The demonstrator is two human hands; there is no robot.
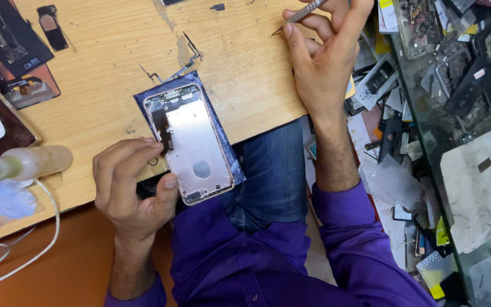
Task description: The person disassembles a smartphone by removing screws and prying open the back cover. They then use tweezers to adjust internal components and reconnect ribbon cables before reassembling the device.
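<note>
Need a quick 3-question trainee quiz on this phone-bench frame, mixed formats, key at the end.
1. True or false: the left hand steadies the opened phone housing at its near left edge.
2. Multiple choice: what does the right hand hold? A) a cotton swab B) metal tweezers C) a soldering iron
3. Fill in: the phone housing lies on a dark blue ____ on the wooden table.

Key: 1 true. 2 B; the tips touch or hover just over the table, away from the housing. 3 mat.
</note>
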